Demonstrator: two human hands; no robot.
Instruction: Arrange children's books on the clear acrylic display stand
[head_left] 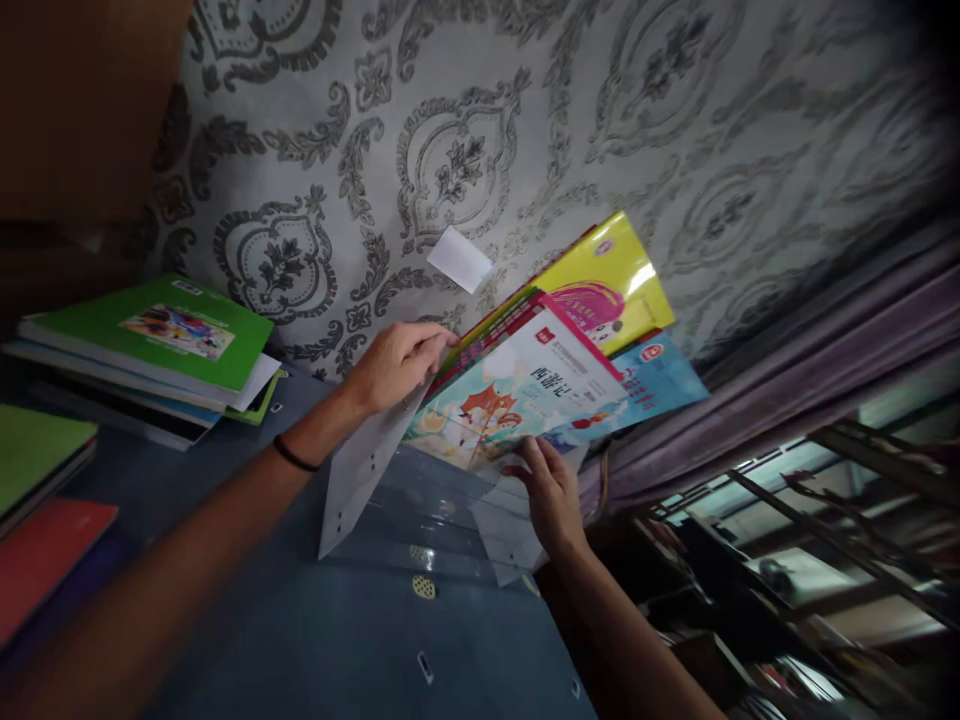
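Note:
A clear plastic book holder with white side panels (360, 500) stands on the dark table and bears several upright, tilted books. In front is a storybook (487, 390) with a pale blue cover and Chinese title. Behind it rise a yellow book (641, 300) and a blue book (664, 385). My left hand (401, 365) has its fingers closed at the upper left edge of the books; its fingertips are partly hidden. Lower right, my right hand (551, 490) pinches the storybook's lower edge between thumb and fingers.
Left on the table (315, 640) lies a stack topped by a green book (176, 330), with another green book (37, 455) and a red book (49, 555) nearer. A patterned wall (457, 160) rises behind. Purple curtain (787, 370) and cluttered shelves (750, 590) are to the right.

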